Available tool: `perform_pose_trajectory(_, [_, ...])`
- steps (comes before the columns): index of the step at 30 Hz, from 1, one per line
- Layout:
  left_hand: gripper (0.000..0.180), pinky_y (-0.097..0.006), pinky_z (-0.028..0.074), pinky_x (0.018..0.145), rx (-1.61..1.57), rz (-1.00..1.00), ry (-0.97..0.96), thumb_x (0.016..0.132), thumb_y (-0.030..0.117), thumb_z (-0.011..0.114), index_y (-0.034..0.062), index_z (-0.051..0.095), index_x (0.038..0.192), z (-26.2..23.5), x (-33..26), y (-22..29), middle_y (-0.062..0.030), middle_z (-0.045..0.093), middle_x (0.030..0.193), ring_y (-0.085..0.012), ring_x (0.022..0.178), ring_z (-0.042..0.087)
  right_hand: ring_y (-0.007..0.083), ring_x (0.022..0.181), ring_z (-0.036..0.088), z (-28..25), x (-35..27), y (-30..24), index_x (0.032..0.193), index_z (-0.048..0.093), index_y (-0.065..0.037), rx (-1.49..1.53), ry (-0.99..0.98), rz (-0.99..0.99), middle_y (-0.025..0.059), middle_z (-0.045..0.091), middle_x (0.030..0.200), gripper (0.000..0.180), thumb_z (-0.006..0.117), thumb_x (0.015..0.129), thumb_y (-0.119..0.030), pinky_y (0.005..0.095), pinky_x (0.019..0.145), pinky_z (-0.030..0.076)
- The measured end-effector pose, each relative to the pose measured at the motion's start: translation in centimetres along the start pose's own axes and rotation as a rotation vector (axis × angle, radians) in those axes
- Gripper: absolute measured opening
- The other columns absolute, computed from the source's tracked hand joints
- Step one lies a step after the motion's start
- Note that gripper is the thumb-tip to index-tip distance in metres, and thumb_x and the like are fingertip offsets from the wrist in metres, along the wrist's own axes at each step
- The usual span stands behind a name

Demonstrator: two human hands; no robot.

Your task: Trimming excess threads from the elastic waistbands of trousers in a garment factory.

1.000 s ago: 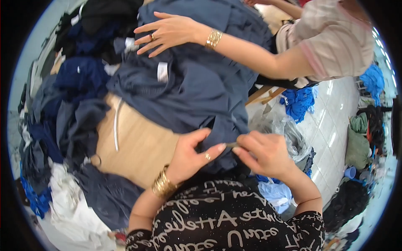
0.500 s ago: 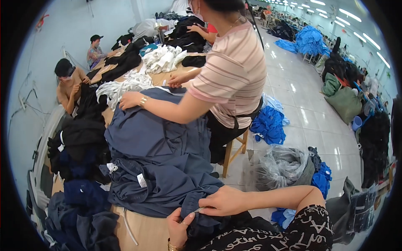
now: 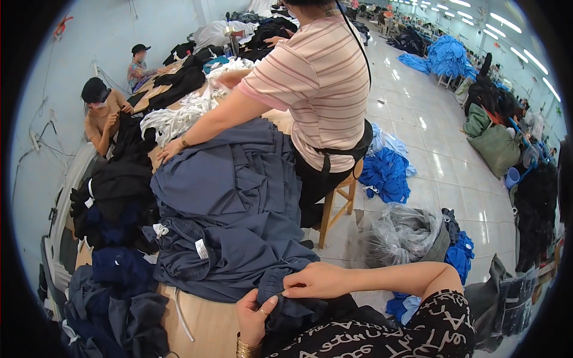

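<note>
- You are working at the gathered band (image 3: 273, 283) of the grey garment (image 3: 239, 241), which is lying on the near part of the table (image 3: 206, 325), its band at the near right edge.
- Your left hand (image 3: 255, 311) is gripping the band from the left, fingers bent behind it, thumb in front.
- Your right hand (image 3: 311, 280) is pinching at the band's right side, nearly closed; whether it is holding cloth or something small, I cannot tell.
- You are apparently handling the band's opening or cord channel; the next move seems to be calling for a steady left hold and a fine right pinch.
- A loose white cord (image 3: 184, 316) is lying to the left, untouched.
</note>
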State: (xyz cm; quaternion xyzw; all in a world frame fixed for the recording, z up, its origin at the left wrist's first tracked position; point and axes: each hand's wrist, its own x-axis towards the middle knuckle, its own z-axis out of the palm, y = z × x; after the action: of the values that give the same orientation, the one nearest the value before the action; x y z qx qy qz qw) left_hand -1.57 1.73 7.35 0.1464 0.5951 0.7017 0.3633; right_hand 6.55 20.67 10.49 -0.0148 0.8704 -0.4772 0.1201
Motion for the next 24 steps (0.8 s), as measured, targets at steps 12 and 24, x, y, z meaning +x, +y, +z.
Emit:
perform_pose_trajectory(12, [0.008, -0.018, 0.042, 0.065, -0.005, -0.036, 0.015, 0.081, 0.003, 0.064, -0.0026, 0.06, 0.086, -0.3, -0.2, 0.4, 0.0014, 0.06, 0.079, -0.004, 0.07, 0.052, 0.0076, 0.073, 0.052, 0.5, 1.2, 1.7, 0.108, 0.059, -0.007, 0.38, 0.234, -0.057, 0.0002, 0.06, 0.087, 0.038, 0.067, 0.081, -0.033, 0.0226, 0.07, 0.043])
perform_pose_trajectory(24, [0.01, -0.018, 0.043, 0.065, -0.116, -0.091, 0.022, 0.081, 0.001, 0.062, -0.0027, 0.061, 0.09, -1.2, 0.6, 1.0, 0.0006, 0.061, 0.08, -0.0038, 0.071, 0.053, 0.0139, 0.07, 0.058, 1.3, 1.6, -0.1, 0.113, 0.057, -0.012, 0.274, 0.186, -0.195, 0.0046, 0.063, 0.088, 0.041, 0.069, 0.078, -0.029, 0.0266, 0.067, 0.045])
